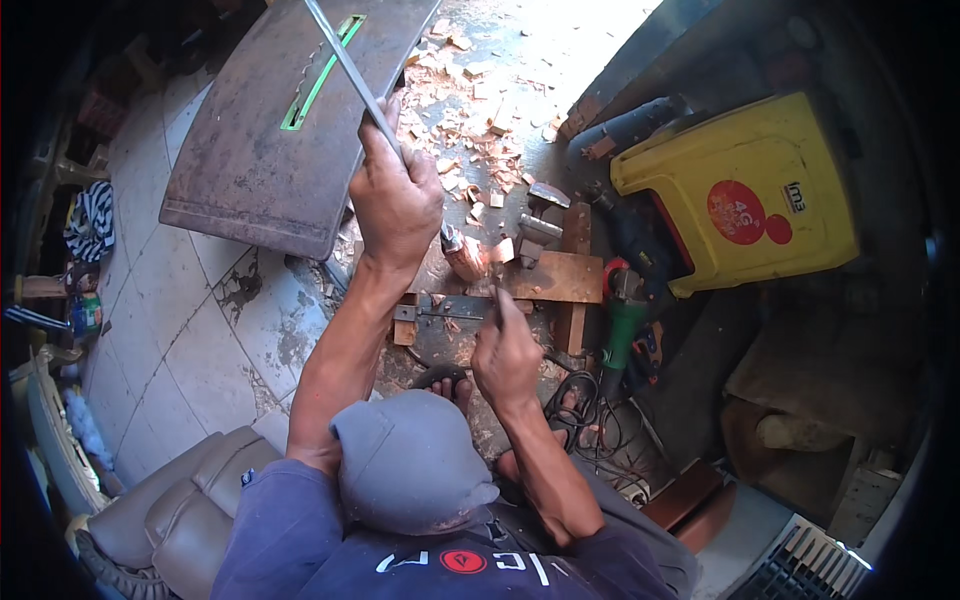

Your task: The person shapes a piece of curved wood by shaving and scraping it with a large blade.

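My left hand is raised and clenched around a long flat metal blade that slants up to the far left. The blade's lower end meets a short reddish wooden piece, which rests near a cross-shaped wooden block on the floor. Lower and to the right, my right hand pinches a small thin tool with its tip pointing up toward the block. A flat metal strip lies just in front of that hand.
A rusty metal saw table with a green slot lies at the upper left. Wood chips litter the floor. Also here: a hammer, a green angle grinder, a yellow plastic container, tangled cables and a padded seat.
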`<state>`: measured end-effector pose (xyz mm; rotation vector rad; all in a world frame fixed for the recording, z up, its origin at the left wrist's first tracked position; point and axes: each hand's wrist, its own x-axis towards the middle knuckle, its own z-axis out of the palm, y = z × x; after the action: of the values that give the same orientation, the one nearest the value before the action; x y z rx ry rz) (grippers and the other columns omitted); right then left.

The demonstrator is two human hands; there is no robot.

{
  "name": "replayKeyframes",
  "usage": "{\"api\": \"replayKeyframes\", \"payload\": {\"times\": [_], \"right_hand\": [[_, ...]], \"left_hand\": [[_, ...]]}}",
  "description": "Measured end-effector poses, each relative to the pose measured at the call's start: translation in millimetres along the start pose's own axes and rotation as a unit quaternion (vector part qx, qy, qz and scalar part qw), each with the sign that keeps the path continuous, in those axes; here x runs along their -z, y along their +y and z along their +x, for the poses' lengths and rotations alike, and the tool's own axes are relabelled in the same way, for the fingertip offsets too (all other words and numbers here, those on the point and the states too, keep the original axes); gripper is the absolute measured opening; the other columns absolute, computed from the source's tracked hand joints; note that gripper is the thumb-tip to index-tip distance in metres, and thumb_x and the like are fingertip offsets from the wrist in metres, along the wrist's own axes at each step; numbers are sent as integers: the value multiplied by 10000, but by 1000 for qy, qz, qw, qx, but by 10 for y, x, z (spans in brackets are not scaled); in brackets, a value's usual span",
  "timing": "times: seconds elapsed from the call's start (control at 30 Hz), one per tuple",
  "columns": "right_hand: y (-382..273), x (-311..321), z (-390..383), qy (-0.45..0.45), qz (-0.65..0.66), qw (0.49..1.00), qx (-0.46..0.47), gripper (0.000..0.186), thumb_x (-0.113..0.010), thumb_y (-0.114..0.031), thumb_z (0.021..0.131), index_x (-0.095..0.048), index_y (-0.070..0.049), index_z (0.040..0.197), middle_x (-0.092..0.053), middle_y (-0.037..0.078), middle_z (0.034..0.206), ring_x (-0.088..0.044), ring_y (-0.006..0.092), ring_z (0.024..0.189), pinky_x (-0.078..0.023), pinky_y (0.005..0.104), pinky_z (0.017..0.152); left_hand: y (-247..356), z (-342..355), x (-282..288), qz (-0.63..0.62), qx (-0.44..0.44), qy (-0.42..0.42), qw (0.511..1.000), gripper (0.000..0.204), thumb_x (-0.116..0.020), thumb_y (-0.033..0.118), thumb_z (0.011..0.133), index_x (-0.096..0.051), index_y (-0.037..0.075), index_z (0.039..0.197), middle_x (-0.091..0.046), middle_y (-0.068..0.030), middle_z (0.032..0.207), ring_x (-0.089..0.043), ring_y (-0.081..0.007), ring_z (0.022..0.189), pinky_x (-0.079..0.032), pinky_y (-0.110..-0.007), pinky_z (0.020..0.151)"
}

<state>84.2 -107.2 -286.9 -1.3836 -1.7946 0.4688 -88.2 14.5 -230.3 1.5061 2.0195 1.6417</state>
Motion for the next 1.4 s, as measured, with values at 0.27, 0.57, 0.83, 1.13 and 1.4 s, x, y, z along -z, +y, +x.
{"api": "replayKeyframes", "payload": {"times": [0.27,0.57,0.83,1.13,1.4], "right_hand": [[-137,101,90,29,44,999,3,327,-582,-107,978,-641,-18,1287,-695,281,820,-709,437,717,-548,504,620],[-9,98,117,-16,75,997,-34,324,-612,-84,948,-643,-6,1261,-706,282,897,-717,441,778,-573,517,664],[-132,129,146,-17,28,999,1,377,-638,-18,911,-634,-13,1288,-699,236,912,-710,395,751,-574,473,643],[-111,151,76,-76,17,995,-67,284,-591,-63,985,-653,-2,1255,-690,239,822,-720,365,706,-535,447,587],[-69,111,117,-103,-8,991,-84,354,-599,-56,948,-640,-1,1295,-708,286,944,-726,425,807,-569,503,685]], "left_hand": [[-89,8,-45,23,-53,39,998,532,-555,-26,911,-453,-67,1432,-665,-272,1328,-757,-290,1020,-594,-328,822],[-117,7,-48,-6,-50,37,998,535,-550,-39,901,-447,-65,1426,-682,-253,1318,-722,-156,757,-568,-305,656],[-72,14,11,-14,-14,24,1000,513,-559,-32,912,-458,-67,1413,-680,-262,1310,-773,-239,903,-594,-308,720],[-68,4,41,1,31,-9,999,518,-564,-22,906,-466,-67,1413,-683,-252,1308,-768,-227,890,-599,-332,735],[-86,-24,-82,-5,-69,44,997,513,-549,-11,906,-471,-52,1412,-683,-229,1323,-742,-268,776,-586,-351,716]]}}
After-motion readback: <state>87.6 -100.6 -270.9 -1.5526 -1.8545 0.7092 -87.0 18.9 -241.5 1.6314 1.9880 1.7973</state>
